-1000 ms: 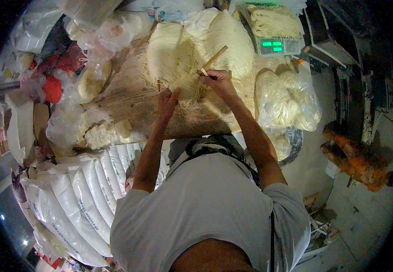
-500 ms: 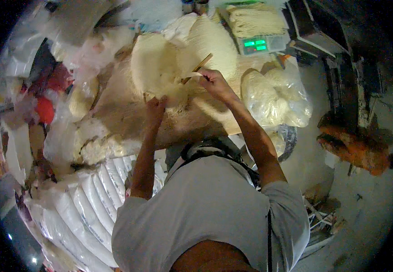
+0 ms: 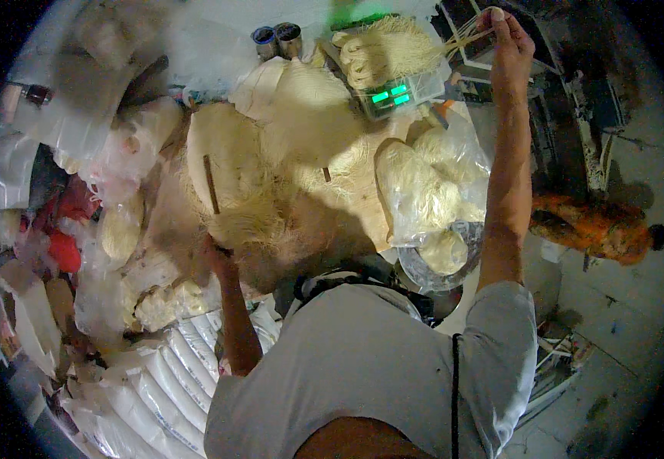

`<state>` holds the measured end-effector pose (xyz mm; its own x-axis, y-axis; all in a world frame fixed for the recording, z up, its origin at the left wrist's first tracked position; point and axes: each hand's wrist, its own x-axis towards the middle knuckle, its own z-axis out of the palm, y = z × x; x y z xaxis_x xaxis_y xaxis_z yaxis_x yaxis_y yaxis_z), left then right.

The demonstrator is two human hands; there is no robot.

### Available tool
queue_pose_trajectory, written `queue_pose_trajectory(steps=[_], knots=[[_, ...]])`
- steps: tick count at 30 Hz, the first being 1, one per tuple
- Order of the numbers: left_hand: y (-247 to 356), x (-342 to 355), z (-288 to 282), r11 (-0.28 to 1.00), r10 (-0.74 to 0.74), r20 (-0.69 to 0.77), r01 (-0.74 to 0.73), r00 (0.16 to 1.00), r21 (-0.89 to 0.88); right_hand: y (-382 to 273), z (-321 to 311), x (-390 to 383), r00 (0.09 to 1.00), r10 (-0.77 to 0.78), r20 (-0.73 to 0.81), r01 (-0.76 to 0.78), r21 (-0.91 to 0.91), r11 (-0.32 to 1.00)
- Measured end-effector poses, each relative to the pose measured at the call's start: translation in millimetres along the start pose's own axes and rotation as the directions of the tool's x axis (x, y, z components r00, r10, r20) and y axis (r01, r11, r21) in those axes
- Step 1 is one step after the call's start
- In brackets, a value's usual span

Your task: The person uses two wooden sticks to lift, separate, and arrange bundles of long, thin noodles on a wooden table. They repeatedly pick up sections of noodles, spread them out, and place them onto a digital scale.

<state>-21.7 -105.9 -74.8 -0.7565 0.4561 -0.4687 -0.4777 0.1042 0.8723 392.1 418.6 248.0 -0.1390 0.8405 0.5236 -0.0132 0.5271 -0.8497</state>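
Note:
My right hand (image 3: pixel 509 47) is raised at the top right, pinching a few long pale noodle strands (image 3: pixel 462 37) that trail down to a noodle bundle (image 3: pixel 381 53) lying on a scale with a green display (image 3: pixel 390 96). My left hand (image 3: pixel 221 258) is closed at the near edge of a big heap of pale noodles (image 3: pixel 270 176). It seems to grip the lower end of a brown wooden stick (image 3: pixel 211 183) that pokes up through the heap. Noodles drape over the grip.
Clear bags of noodles (image 3: pixel 431 180) lie right of the heap, above a metal bowl (image 3: pixel 443 268). Two cans (image 3: pixel 278 38) stand at the back. White sacks (image 3: pixel 144 382) are stacked at the lower left, plastic bags and red items (image 3: pixel 64 249) at the left. An orange object (image 3: pixel 596 228) lies on the floor.
My right hand left the heap and rose up and right to the scale, now holding noodle strands. My left hand slid back to the heap's near edge. The view shifted.

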Motion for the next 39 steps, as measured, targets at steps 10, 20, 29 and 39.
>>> queue_pose_trajectory(steps=[10, 20, 29, 39], knots=[[-55.3, 36.4, -43.8, 0.82, 0.298, -0.07, -0.218, 0.952, 0.529, 277.1, 78.6, -5.7, 0.979, -0.203, 0.002, 0.102, -0.868, 0.487], [-11.3, -10.4, 9.2, 0.958, 0.02, 0.119, -0.053, 0.993, 0.28, 189.0, 216.3, -209.0, 0.918, 0.297, 0.265, -0.038, -0.684, 0.728], [9.2, -30.8, 30.5, 0.812, 0.113, 0.382, -0.307, 0.917, 0.497, 80.1, 268.5, -348.4, 0.727, 0.33, 0.601, -0.432, 0.027, 0.902], [62.2, -75.7, 44.8, 0.782, 0.055, 0.432, -0.308, 0.9, 0.543, 73.4, 286.1, -398.4, 0.602, 0.48, 0.637, -0.59, -0.05, 0.806]])
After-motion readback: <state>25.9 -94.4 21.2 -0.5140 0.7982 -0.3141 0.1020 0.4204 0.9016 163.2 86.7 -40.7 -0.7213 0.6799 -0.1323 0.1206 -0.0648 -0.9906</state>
